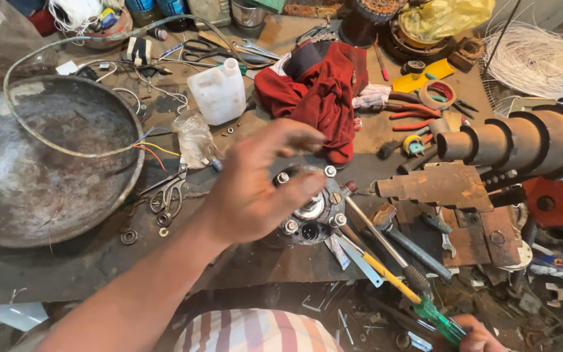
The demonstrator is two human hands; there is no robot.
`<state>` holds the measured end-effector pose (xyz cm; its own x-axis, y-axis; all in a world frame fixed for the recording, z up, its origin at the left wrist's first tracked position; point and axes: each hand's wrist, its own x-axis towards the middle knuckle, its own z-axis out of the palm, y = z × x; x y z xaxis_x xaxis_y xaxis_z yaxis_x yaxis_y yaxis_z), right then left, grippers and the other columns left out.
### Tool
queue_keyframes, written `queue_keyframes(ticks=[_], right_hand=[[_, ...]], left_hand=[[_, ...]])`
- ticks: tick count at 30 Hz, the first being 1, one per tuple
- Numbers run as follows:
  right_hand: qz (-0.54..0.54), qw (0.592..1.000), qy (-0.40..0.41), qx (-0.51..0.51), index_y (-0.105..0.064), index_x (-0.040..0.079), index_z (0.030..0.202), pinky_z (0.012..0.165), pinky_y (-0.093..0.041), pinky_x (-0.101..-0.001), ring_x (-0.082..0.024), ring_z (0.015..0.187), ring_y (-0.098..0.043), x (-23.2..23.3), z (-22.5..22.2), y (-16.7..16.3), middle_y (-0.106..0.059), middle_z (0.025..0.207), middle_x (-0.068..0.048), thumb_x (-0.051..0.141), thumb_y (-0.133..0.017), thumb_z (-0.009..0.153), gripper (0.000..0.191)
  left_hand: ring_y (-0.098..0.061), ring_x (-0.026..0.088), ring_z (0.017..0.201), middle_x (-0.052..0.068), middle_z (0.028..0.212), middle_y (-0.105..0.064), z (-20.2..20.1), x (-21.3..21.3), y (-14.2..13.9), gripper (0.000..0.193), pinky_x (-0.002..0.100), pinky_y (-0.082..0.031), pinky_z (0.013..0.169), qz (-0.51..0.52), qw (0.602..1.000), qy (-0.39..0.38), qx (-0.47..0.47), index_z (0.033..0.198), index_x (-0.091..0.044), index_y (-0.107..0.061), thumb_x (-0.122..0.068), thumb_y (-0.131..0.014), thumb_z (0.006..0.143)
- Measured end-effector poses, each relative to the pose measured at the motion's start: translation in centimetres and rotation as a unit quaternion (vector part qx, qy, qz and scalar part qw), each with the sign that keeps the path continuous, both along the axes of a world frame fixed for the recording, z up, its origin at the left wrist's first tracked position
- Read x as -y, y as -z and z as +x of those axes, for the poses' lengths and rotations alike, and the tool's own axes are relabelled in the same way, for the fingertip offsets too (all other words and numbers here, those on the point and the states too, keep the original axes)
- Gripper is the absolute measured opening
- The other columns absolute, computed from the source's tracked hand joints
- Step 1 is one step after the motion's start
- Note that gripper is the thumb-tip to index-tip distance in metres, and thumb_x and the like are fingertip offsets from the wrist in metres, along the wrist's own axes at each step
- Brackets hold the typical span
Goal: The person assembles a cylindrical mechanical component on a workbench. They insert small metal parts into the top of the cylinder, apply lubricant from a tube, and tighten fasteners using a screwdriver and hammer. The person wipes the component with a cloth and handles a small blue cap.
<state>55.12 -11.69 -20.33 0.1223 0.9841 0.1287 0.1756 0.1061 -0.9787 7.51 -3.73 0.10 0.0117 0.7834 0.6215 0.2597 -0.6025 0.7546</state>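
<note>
Tabletop point(66, 267): dark, worn workbench, crowded with tools, wires and metal parts.
Round metal part point(311, 212): at the middle of the tabletop, with bolts around its rim; partly hidden by the left hand.
Left hand point(255, 189): over the round metal part, fingers spread and curved, grip apart; thumb near one bolt, touching or not cannot tell.
Right hand point(477, 337): at the bottom right edge, grip clamped on the green handle of the screwdriver.
Screwdriver point(392, 277): long, slanted, yellow near the handle; tip beside the round metal part.
Metal bowl point(40, 163): large, grey, at the left.
Red cloth point(324, 88): crumpled, behind the round metal part.
White plastic bottle point(217, 91): upright, left of the red cloth.
Scissors point(171, 189): lying just beside the metal bowl.
</note>
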Motion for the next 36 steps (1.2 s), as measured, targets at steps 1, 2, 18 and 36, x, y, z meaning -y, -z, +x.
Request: queue_keyframes(ticks=[1, 2, 18, 36], right_hand=[[0.01, 1.0, -0.002, 0.003, -0.06, -0.001, 0.109, 0.061, -0.057, -0.0357, -0.023, 0.063, -0.067, 0.1, -0.3, -0.2, -0.068, 0.08, -0.02, 0.026, -0.073, 0.092, 0.034], [0.021, 1.0, -0.003, 0.003, -0.059, 0.0, 0.11, 0.06, -0.056, -0.0342, -0.021, 0.062, -0.066, 0.3, -0.6, -0.2, -0.067, 0.08, -0.019, 0.027, -0.073, 0.092, 0.035], [0.174, 0.852, -0.039, 0.492, -0.07, 0.006, 0.105, 0.068, -0.056, -0.0353, -0.022, 0.068, -0.068, 1.0, -1.0, -5.1, -0.069, 0.083, -0.009, 0.039, -0.08, 0.085, 0.04], [-0.03, 0.735, -0.23, 0.637, -0.075, 0.013, 0.112, 0.066, -0.058, -0.0322, -0.016, 0.071, -0.076, -5.1, 0.5, -9.3, -0.074, 0.079, -0.003, 0.051, -0.077, 0.078, 0.052]], left_hand=[[-0.071, 0.022, 0.104, 0.01, 0.11, -0.071, 0.5, -0.8, 0.1, 0.033, 0.036, -0.056, 0.091, -0.016, 1.0, 0.027, 0.0, 0.117, -0.002, -0.066, -0.029, -0.07, 0.098], [-0.073, 0.022, 0.105, 0.01, 0.11, -0.072, 0.9, -1.2, 0.3, 0.032, 0.036, -0.058, 0.093, -0.032, 0.998, 0.053, 0.001, 0.117, -0.003, -0.068, -0.031, -0.072, 0.101], [-0.074, 0.024, 0.072, 0.011, 0.082, -0.073, 2.0, -1.4, 0.3, 0.023, 0.035, -0.056, 0.067, -0.106, 0.99, 0.021, -0.087, 0.096, -0.004, -0.072, -0.022, -0.069, 0.083], [-0.075, 0.028, 0.078, 0.013, 0.084, -0.073, 1.8, -1.1, 0.4, 0.02, 0.037, -0.057, 0.072, -0.096, 0.993, 0.014, -0.064, 0.094, -0.004, -0.071, -0.02, -0.064, 0.084]])
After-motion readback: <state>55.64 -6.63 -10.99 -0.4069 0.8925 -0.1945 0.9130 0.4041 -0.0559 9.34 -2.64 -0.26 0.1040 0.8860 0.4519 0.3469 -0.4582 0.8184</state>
